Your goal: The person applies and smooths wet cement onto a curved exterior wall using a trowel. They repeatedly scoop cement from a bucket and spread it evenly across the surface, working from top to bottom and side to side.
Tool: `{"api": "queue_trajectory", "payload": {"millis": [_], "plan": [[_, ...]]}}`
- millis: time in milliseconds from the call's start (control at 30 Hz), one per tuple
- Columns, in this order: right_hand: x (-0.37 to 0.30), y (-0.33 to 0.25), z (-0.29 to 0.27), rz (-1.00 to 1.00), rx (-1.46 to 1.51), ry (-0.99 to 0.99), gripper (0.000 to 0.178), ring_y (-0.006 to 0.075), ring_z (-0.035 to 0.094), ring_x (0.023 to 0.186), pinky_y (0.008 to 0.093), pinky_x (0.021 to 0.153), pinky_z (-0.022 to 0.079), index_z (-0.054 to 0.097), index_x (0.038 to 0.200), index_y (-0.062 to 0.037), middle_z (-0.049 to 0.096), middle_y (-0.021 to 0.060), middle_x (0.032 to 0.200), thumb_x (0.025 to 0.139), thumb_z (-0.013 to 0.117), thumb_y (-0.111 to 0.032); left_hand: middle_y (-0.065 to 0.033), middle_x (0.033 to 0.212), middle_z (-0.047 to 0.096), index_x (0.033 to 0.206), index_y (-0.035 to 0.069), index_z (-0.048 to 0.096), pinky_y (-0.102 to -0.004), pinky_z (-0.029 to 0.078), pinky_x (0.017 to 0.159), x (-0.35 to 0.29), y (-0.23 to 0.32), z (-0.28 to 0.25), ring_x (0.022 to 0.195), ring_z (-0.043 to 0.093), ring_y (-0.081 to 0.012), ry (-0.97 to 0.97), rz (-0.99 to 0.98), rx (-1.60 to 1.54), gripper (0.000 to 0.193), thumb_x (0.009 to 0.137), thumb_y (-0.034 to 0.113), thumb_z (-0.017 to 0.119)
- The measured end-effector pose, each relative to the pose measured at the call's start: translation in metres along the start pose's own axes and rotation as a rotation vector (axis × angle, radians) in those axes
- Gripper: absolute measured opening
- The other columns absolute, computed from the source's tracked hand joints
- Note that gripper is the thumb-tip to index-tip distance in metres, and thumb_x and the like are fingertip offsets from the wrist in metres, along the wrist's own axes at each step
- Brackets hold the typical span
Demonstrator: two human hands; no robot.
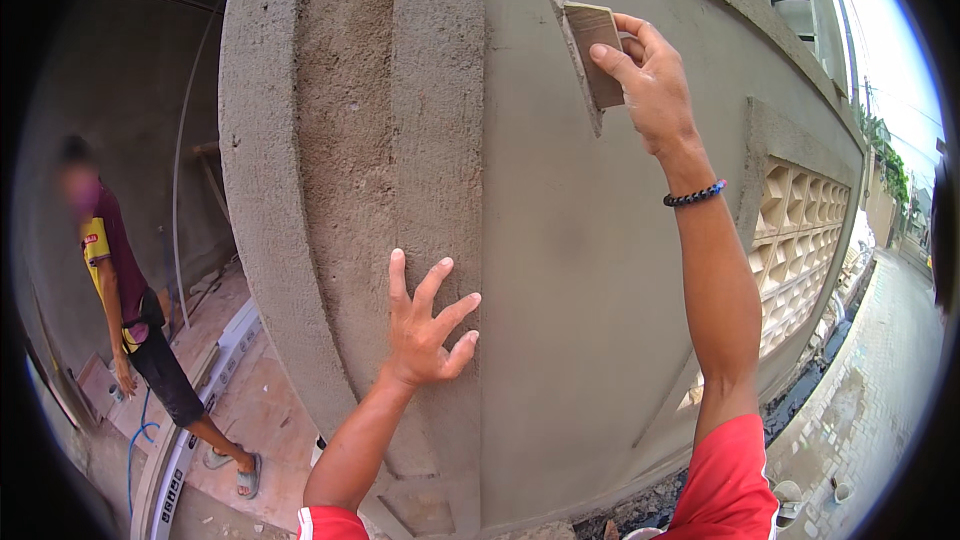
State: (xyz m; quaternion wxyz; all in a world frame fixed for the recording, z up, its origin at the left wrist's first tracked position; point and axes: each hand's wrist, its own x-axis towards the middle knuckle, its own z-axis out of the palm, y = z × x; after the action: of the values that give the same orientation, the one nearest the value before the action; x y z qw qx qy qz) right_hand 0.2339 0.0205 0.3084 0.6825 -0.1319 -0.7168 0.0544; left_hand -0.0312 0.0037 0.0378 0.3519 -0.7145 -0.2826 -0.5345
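My right hand is raised high and closed on the block-like wooden grip of a plastering float. The float's thin, mortar-crusted edge lies at or very near the smooth grey plastered wall; whether it touches all along cannot be told. Lower and to the left, my left hand has its fingers spread at the rough cement pillar, beside the corner where pillar and wall meet. It holds nothing. A dark beaded bracelet circles my right wrist.
Patterned vent blocks fill an opening on the right. Beyond them runs a paved lane with a drain along the wall's foot and a small bucket. At left, another person stands near a long white-faced bar and a blue hose.
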Motion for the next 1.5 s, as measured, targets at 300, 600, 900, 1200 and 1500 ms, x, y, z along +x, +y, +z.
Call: {"api": "queue_trajectory", "payload": {"millis": [300, 600, 900, 1200, 1500], "plan": [[-0.006, 0.005, -0.022, -0.555, -0.745, -0.377, 0.043, 0.0269, 0.059, 0.107, 0.0379, 0.098, 0.042, 0.061, 0.126, -0.0088, 0.067, 0.0072, 0.114, 0.084, 0.062, 0.002, -0.0180, 0.145, 0.047, 0.108, 0.012, 0.071, -0.0680, 0.017, 0.115, -0.005, -0.007, 0.004, 0.146, 0.014, -0.0551, 0.081, 0.019, -0.097, 0.040, 0.071, 0.027, 0.067], [-0.155, 0.071, -0.010, -0.606, -0.761, -0.507, 0.044, 0.0236, 0.057, 0.103, 0.0376, 0.086, 0.042, 0.063, 0.122, -0.0144, 0.061, 0.0036, 0.108, 0.079, 0.066, -0.001, -0.0197, 0.145, 0.047, 0.111, 0.012, 0.068, -0.0686, 0.015, 0.115, -0.007, -0.009, -0.002, 0.146, 0.015, -0.0551, 0.074, 0.034, -0.099, 0.042, 0.073, 0.029, 0.065], [-0.166, 0.053, -0.040, -0.559, -0.662, -0.396, 0.047, 0.0265, 0.059, 0.101, 0.0384, 0.087, 0.044, 0.062, 0.125, -0.0092, 0.064, 0.0084, 0.108, 0.079, 0.067, -0.001, -0.0185, 0.144, 0.049, 0.109, 0.013, 0.071, -0.0678, 0.017, 0.115, -0.007, -0.009, -0.002, 0.145, 0.016, -0.0551, 0.050, 0.012, -0.062, 0.041, 0.071, 0.027, 0.066], [0.058, 0.017, -0.056, -0.421, -0.723, -0.361, 0.050, 0.0313, 0.062, 0.117, 0.0358, 0.102, 0.049, 0.051, 0.139, 0.0079, 0.061, 0.0252, 0.132, 0.093, 0.059, -0.010, -0.0181, 0.144, 0.049, 0.108, 0.014, 0.070, -0.0671, 0.013, 0.116, -0.002, -0.004, 0.005, 0.147, 0.014, -0.0524, 0.046, 0.015, -0.039, 0.039, 0.073, 0.030, 0.064], [-0.129, 0.069, -0.034, -0.459, -0.654, -0.526, 0.049, 0.0275, 0.058, 0.097, 0.0390, 0.088, 0.044, 0.061, 0.131, -0.0115, 0.063, 0.0081, 0.106, 0.083, 0.068, -0.004, -0.0170, 0.147, 0.048, 0.112, 0.018, 0.070, -0.0648, 0.008, 0.119, -0.003, -0.009, 0.000, 0.150, 0.010, -0.0463, 0.043, 0.052, 0.018, 0.041, 0.075, 0.035, 0.062]]}}
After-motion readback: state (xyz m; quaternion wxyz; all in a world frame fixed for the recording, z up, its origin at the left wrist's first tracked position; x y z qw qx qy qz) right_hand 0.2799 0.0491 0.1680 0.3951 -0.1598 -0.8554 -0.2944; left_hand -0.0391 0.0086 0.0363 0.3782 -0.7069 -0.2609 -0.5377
